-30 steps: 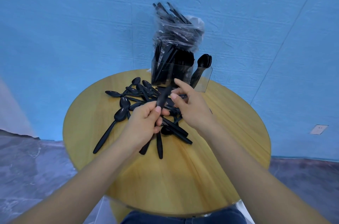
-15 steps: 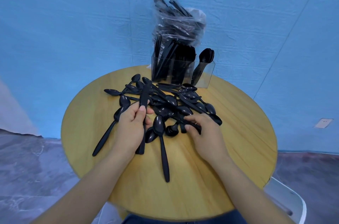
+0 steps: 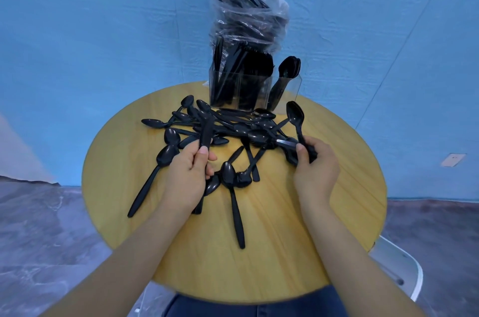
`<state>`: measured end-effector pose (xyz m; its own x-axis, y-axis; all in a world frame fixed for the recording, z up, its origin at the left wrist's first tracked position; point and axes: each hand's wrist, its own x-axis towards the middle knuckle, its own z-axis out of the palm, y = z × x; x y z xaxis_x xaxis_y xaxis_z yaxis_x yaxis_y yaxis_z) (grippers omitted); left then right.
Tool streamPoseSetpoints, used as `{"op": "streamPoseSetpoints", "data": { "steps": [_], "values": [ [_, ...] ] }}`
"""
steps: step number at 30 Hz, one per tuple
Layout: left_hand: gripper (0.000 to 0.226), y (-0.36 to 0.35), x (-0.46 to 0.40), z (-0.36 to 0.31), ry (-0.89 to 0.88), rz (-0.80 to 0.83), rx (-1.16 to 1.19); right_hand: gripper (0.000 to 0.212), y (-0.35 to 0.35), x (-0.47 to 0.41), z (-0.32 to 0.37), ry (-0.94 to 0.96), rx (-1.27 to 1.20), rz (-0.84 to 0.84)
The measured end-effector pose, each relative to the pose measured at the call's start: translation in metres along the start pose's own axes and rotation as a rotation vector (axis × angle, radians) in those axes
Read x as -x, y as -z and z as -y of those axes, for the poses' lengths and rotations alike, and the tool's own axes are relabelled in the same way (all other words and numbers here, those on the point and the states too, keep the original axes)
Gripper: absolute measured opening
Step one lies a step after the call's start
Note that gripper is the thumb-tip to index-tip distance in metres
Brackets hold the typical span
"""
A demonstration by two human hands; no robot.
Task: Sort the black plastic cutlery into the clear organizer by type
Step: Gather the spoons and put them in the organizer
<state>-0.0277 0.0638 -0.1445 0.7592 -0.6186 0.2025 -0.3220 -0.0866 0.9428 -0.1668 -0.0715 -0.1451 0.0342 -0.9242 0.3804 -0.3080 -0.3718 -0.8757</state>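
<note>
A heap of black plastic cutlery (image 3: 233, 130), mostly spoons, lies on the round wooden table (image 3: 272, 252). My left hand (image 3: 188, 176) grips a bundle of black handles (image 3: 206, 132) that stick up and away from me. My right hand (image 3: 315, 171) holds a black spoon (image 3: 295, 115) by its handle, bowl raised above the table. The clear organizer (image 3: 248, 88) stands at the table's far edge. Its left compartments hold knives and forks, and its right compartment holds spoons (image 3: 289, 70).
A clear plastic bag of more black cutlery (image 3: 248, 13) stands behind the organizer against the blue wall. A single spoon (image 3: 234, 202) lies toward me from the heap. A white chair (image 3: 399, 272) shows at the lower right.
My right hand has lifted a spoon out of the heap and moved right. My left hand keeps its grip on the handles.
</note>
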Motion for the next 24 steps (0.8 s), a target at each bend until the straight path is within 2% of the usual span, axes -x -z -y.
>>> {"op": "streamPoseSetpoints", "data": {
  "steps": [4, 7, 10, 13, 16, 19, 24],
  "values": [
    [0.029, 0.001, 0.000, 0.000, -0.013, 0.001, -0.039, 0.022, -0.009, -0.006, 0.003, -0.014, -0.032, -0.022],
    [0.029, 0.001, 0.000, -0.001, -0.007, 0.004, -0.037, 0.025, -0.018, -0.011, 0.004, 0.004, 0.011, 0.036],
    [0.027, 0.001, 0.000, -0.002, -0.002, 0.015, -0.032, 0.029, -0.024, -0.009, 0.003, 0.090, 0.234, 0.127],
    [0.028, 0.002, 0.000, -0.002, -0.004, 0.016, -0.039, 0.027, -0.019, 0.004, 0.009, 0.254, 0.348, 0.098],
    [0.028, 0.002, 0.001, -0.004, -0.009, 0.015, -0.053, 0.012, -0.010, 0.022, 0.010, 0.327, 0.376, 0.295],
    [0.028, 0.002, 0.001, -0.005, -0.010, 0.017, -0.074, 0.018, -0.008, 0.028, 0.008, 0.301, 0.464, 0.516],
    [0.029, 0.002, 0.002, -0.006, -0.002, 0.021, -0.086, 0.023, -0.005, 0.027, 0.011, 0.267, 0.512, 0.594]
  ]
}}
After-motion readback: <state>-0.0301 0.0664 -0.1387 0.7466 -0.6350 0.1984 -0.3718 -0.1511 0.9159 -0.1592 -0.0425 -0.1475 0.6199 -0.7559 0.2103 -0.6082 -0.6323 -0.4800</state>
